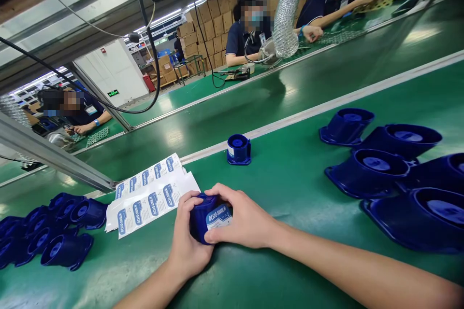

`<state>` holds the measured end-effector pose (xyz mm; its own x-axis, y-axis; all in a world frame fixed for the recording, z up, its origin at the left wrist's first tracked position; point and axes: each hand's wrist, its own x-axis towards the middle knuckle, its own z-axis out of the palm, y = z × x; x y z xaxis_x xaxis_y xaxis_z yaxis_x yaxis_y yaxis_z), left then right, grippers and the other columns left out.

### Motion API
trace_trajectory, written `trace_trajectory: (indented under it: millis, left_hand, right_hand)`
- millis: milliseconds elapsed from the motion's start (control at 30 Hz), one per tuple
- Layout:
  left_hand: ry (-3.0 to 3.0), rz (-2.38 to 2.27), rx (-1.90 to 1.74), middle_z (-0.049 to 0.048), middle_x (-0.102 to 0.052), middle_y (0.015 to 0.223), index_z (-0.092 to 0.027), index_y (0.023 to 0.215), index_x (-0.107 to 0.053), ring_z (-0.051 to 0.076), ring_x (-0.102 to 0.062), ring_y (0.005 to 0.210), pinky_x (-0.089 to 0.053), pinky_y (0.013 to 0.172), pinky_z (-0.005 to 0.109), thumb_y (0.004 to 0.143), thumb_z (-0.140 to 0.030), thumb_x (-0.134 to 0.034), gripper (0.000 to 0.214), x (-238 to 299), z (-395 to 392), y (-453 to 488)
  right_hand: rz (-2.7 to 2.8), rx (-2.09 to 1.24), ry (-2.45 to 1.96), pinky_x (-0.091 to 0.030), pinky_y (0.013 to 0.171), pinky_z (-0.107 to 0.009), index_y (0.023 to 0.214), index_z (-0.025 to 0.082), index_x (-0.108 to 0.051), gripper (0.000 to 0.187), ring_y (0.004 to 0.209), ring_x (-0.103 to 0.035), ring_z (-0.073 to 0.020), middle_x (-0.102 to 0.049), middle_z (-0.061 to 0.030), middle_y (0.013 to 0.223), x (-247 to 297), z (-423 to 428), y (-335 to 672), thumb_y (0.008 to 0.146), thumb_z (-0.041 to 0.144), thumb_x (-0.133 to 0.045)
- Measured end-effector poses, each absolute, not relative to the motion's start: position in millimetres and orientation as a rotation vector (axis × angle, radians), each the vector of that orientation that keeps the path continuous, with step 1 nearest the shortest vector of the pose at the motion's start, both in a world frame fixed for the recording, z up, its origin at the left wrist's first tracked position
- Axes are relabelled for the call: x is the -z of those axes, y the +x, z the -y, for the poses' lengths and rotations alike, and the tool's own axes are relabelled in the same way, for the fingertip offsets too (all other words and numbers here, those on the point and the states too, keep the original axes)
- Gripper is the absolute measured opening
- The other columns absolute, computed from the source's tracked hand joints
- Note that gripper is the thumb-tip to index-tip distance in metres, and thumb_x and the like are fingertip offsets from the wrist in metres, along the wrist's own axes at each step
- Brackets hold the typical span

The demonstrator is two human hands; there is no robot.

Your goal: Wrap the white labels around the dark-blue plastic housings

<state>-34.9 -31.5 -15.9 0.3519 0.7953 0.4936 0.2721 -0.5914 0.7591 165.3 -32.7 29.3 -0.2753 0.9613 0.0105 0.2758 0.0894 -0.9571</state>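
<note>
Both my hands grip one small dark blue plastic housing [203, 217] low over the green table. My left hand [186, 241] wraps round its left side. My right hand [241, 219] holds its right side, thumb pressed on a white and blue label [218, 216] stuck to the housing. Sheets of the same labels [152, 195] lie just left of my hands. Another labelled blue housing [239, 149] stands upright further back, near the white strip.
A pile of small blue housings [47, 236] lies at the left. Several blue housings [395, 174] lie on their sides at the right. Beyond the green conveyor belt [290, 91], other people sit working. A silver duct [288, 9] and black cables [148, 48] hang overhead.
</note>
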Motion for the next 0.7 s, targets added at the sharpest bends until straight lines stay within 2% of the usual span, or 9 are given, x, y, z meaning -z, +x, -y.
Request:
trace_trajectory:
  millis: [100,200,300,400,533,700]
  left_hand:
    - [2.109,-0.917,-1.218,0.0145,-0.045,0.145,-0.029,0.135,-0.050,0.034,-0.052,0.136,-0.047,0.112,0.055,0.083,-0.014,-0.077,0.061,15.0,33.1,-34.0]
    - [2.150,-0.905,-1.228,0.0153,-0.045,0.145,-0.029,0.136,-0.050,0.035,-0.051,0.137,-0.046,0.113,0.056,0.085,-0.014,-0.076,0.059,14.9,34.1,-34.1]
    - [2.191,-0.876,-1.233,0.0156,-0.045,0.145,-0.029,0.136,-0.050,0.034,-0.052,0.136,-0.047,0.112,0.055,0.085,-0.012,-0.076,0.060,13.9,33.2,-35.6]
    - [2.225,-0.850,-1.222,0.0158,-0.045,0.145,-0.028,0.137,-0.050,0.033,-0.054,0.135,-0.047,0.111,0.053,0.085,-0.012,-0.076,0.060,11.5,30.7,-37.0]
    - [2.154,-0.891,-1.189,0.0150,-0.048,0.142,-0.029,0.137,-0.048,0.033,-0.055,0.134,-0.048,0.112,0.052,0.082,-0.018,-0.082,0.066,11.2,28.4,-36.4]
    - [2.018,-0.999,-1.244,0.0136,-0.050,0.140,-0.030,0.139,-0.046,0.032,-0.056,0.133,-0.048,0.114,0.051,0.078,-0.025,-0.090,0.076,18.2,28.2,-34.8]
  right_hand:
    - [1.605,-1.240,-1.167,-0.049,0.073,-0.031,0.102,0.023,-0.066,0.047,0.084,-0.068,-0.0223,-0.074,0.0011,0.091,-27.6,31.4,165.3,0.063,0.029,-0.091]
    - [1.597,-1.258,-1.091,-0.049,0.071,-0.030,0.096,0.022,-0.065,0.037,0.082,-0.069,-0.0215,-0.074,0.0011,0.088,-25.6,29.8,166.6,0.069,0.031,-0.089]
    - [1.565,-1.303,-1.028,-0.049,0.070,-0.029,0.089,0.022,-0.064,0.033,0.082,-0.069,-0.0211,-0.074,0.0008,0.086,-23.7,27.2,167.7,0.071,0.033,-0.088]
    - [1.480,-1.423,-0.987,-0.048,0.066,-0.028,0.087,0.021,-0.061,0.038,0.076,-0.068,-0.0196,-0.075,0.0008,0.081,-20.4,22.1,168.4,0.071,0.038,-0.090]
    - [1.310,-1.622,-0.970,-0.051,0.067,-0.030,0.094,0.019,-0.062,0.051,0.068,-0.067,-0.0176,-0.078,-0.0014,0.081,-14.2,12.9,170.1,0.067,0.047,-0.094]
    - [1.273,-1.689,-0.872,-0.055,0.082,-0.035,0.121,0.018,-0.066,0.059,0.086,-0.073,-0.0209,-0.080,-0.0042,0.095,-11.7,10.5,169.8,0.076,0.049,-0.088]
